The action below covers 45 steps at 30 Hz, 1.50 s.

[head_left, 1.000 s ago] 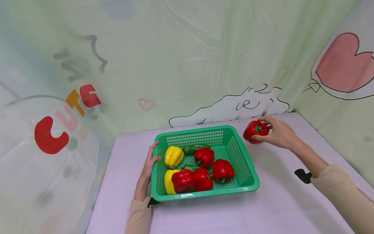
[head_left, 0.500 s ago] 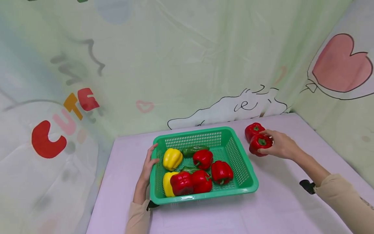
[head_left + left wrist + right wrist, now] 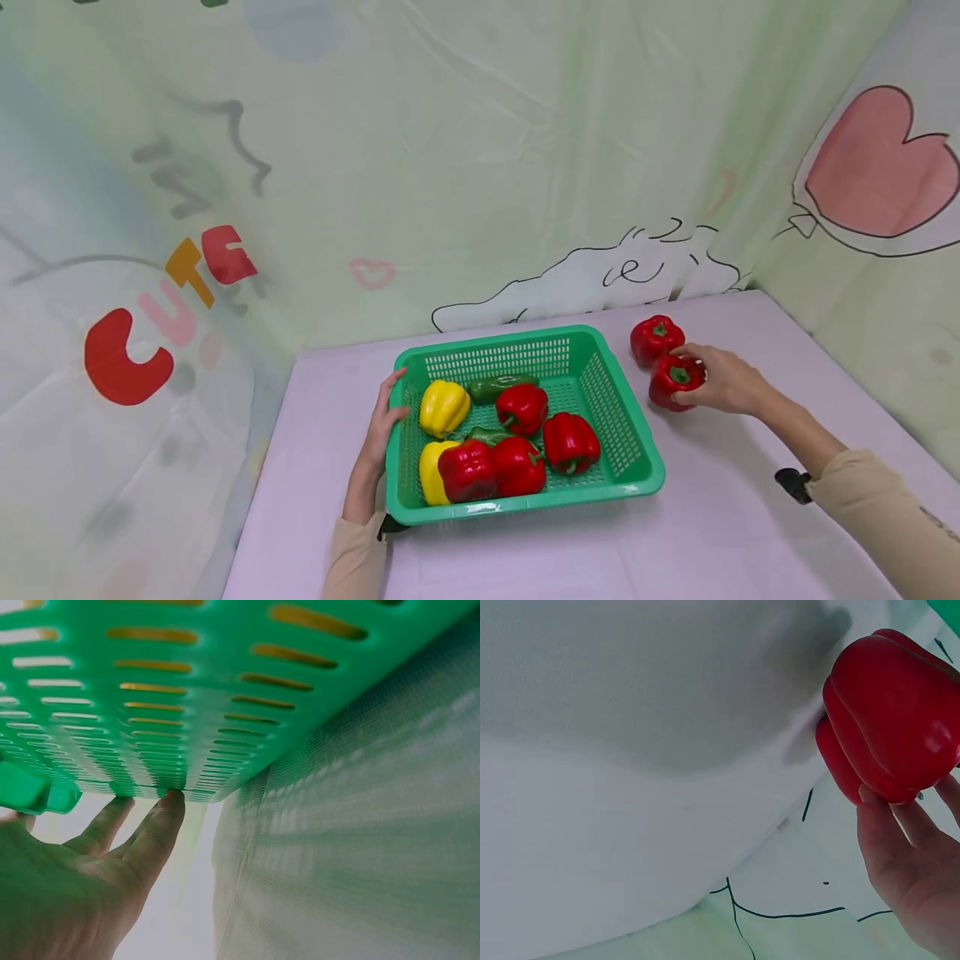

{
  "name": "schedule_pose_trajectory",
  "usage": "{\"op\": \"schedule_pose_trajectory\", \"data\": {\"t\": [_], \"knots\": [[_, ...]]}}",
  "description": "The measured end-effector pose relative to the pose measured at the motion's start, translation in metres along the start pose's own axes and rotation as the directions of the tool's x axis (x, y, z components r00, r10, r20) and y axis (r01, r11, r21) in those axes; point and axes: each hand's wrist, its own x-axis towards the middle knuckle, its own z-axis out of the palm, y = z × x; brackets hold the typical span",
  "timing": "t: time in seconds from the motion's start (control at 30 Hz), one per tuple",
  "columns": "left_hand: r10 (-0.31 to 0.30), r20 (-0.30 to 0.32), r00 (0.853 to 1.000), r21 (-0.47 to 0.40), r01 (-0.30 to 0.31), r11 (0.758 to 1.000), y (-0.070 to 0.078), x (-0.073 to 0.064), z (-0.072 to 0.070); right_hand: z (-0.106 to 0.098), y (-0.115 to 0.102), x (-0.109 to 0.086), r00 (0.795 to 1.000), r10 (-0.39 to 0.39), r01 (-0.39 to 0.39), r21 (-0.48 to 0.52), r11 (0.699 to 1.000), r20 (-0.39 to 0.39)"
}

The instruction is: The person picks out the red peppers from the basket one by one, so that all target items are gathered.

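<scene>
My right hand (image 3: 726, 381) grips a red bell pepper (image 3: 670, 395) from its right side, thumb and fingers around its stem end. Directly behind it, another red bell pepper (image 3: 654, 337) stands on the table. In the right wrist view the gripped bell pepper (image 3: 892, 712) looms large, fingertips pressed on it. My left hand (image 3: 381, 425) holds the left side of a green plastic basket (image 3: 525, 506), its thumb over the rim. The left wrist view has its fingers (image 3: 157, 832) against the slotted outer wall.
Inside the basket lie several red bell peppers (image 3: 572, 442), two yellow bell peppers (image 3: 444, 407) and dark green peppers (image 3: 501, 387). The table (image 3: 517, 558) has a pale lilac cover. A printed curtain (image 3: 480, 167) rises behind it and at both sides.
My right hand has brought a red bell pepper toward me, in front of the other one, and lowered it slightly. My left hand stays on the basket; the head view shifted a little.
</scene>
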Motion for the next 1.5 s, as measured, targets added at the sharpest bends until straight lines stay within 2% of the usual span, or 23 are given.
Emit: {"op": "schedule_pose_trajectory", "data": {"t": [0.33,0.7,1.2,1.5], "knots": [[0.006,-0.01,1.0,0.025,-0.006,1.0,0.001,0.001,0.0,0.007,0.007,0.004,0.999,-0.039,0.039,-0.021,0.999,-0.003],[-0.006,-0.01,1.0,0.013,0.006,1.0,0.001,0.002,-0.001,0.007,0.014,0.009,0.999,-0.049,0.049,-0.057,0.997,0.002],[-0.015,-0.015,1.0,0.011,0.015,1.0,-0.002,0.002,-0.001,0.011,0.021,0.011,0.999,-0.036,0.037,-0.061,0.997,0.012],[0.006,-0.003,1.0,0.008,-0.006,1.0,-0.001,0.001,-0.001,0.012,0.024,0.014,0.999,-0.029,0.03,-0.052,0.998,0.019]]}}
